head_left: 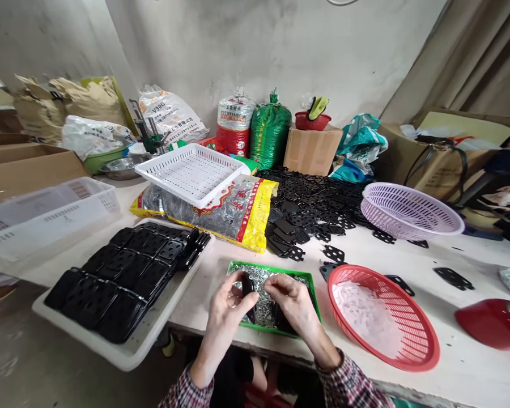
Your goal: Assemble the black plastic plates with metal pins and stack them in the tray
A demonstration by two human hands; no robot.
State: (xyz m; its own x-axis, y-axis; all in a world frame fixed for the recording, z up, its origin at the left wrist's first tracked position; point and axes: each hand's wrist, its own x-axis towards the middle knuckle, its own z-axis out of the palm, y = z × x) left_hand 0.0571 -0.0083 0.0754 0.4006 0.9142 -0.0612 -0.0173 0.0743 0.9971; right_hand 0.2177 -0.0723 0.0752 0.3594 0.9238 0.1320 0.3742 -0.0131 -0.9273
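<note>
My left hand (226, 309) and my right hand (292, 303) meet over a small green tray (314, 289) filled with shiny metal screws at the table's near edge. Between the fingers of both hands stands a small black plastic plate (249, 286), held upright. The fingers of both hands are curled and pinched round it. To the left, a white tray (131, 345) carries rows of stacked black plates. A loose heap of the same black plates (310, 204) lies further back on the table.
A red basket (412, 351) with white bits sits to the right, a lilac basket (408, 212) behind it. A white perforated tray (191, 173) rests on a yellow-edged bag (246, 224). Sacks and cardboard boxes line the wall. A red object (488, 323) lies far right.
</note>
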